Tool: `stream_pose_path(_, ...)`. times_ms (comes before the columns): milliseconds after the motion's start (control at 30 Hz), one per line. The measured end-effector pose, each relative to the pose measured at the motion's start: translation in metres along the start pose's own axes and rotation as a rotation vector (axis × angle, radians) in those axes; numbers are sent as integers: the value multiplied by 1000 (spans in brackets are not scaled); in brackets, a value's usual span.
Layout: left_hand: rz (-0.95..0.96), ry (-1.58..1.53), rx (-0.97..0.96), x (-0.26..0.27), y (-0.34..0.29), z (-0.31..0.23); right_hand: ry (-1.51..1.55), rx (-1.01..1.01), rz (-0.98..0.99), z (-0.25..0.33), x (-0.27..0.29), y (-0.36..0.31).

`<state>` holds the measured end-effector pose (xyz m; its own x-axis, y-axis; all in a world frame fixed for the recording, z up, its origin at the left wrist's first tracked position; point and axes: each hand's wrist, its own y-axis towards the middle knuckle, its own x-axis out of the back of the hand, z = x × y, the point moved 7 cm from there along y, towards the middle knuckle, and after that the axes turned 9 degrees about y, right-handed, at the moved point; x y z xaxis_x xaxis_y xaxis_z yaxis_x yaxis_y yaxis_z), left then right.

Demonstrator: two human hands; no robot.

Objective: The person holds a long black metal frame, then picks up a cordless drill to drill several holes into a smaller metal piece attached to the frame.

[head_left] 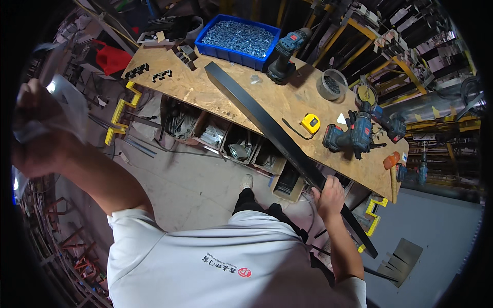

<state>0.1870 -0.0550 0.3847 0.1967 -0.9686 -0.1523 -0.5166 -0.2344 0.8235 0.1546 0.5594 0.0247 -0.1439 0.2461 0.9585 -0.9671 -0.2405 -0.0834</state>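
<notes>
A long black metal profile (pixel 257 115) lies slantwise across the wooden workbench (pixel 179 84), its far end on the top and its near end jutting past the front edge toward my right side. My right hand (pixel 330 197) is closed around it near that overhanging part. Out at the far left, my left hand (pixel 38 146) is raised away from the bench and smeared by motion. It grips a crumpled sheet of clear plastic film (pixel 72 100), though the separate fingers are hard to make out.
A blue bin (pixel 236 41) of small metal parts stands at the back. Cordless drills (pixel 352 134), (pixel 287 54), a yellow tape measure (pixel 310 123) and a round tub (pixel 331 84) lie on the bench. Boxes of parts (pixel 239 143) sit beneath. Yellow brackets (pixel 122 113) stick out at the left.
</notes>
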Motion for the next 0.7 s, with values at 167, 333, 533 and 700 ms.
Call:
stream_pose_path(167,-134,232,502,-120,-145,87,47,74,-71,-5,34,-16)
stream_pose_path(333,532,-394,1300,-209,-365,92,671,307,68,94,59,-34)
stream_pose_path(533,603,-291,1685,-315,-449,74,1233,314,256,129,55,-98)
stream_pose_path(700,1222,-185,1479,-414,-427,20,1307,-81,-293,19,76,-169)
